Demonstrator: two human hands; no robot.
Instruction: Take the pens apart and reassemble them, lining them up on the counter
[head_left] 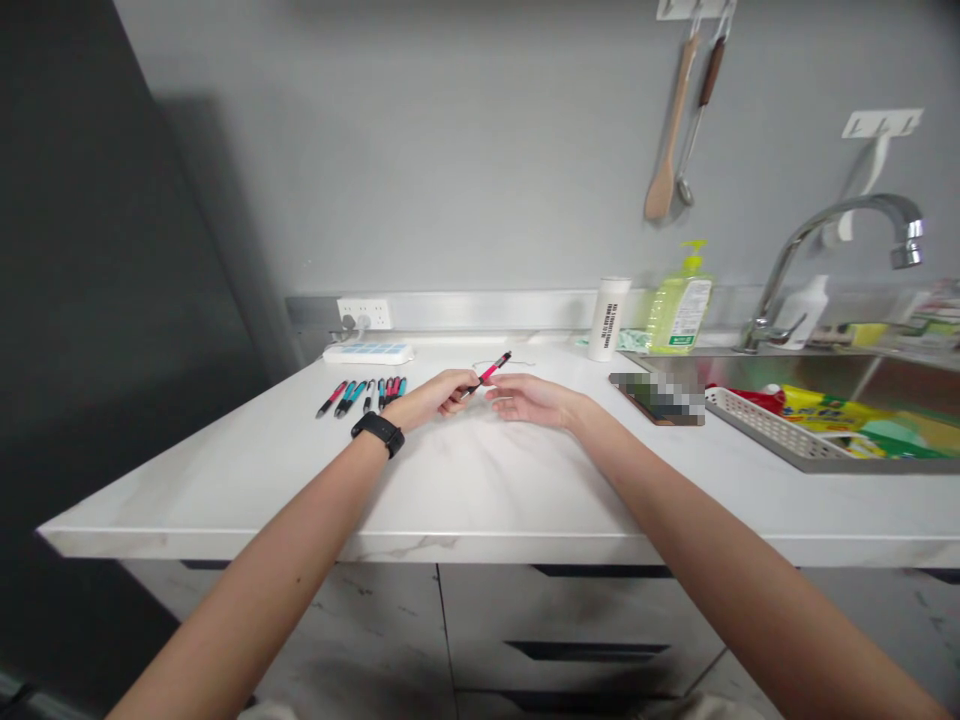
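"What did my left hand (431, 398) hold?"

"A pink pen (489, 369), pinched low so it stood clear of the surface (480, 480), just right of the pen row (364, 397)."

"And my right hand (529, 400)?"

"It was open and empty, just beside the pen."

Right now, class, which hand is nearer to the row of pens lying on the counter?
The left hand, holding a pink pen, is nearer, just beside the end of the row of pens. The right hand is farther off, on the left hand's other side.

Bright, even light; warped edges
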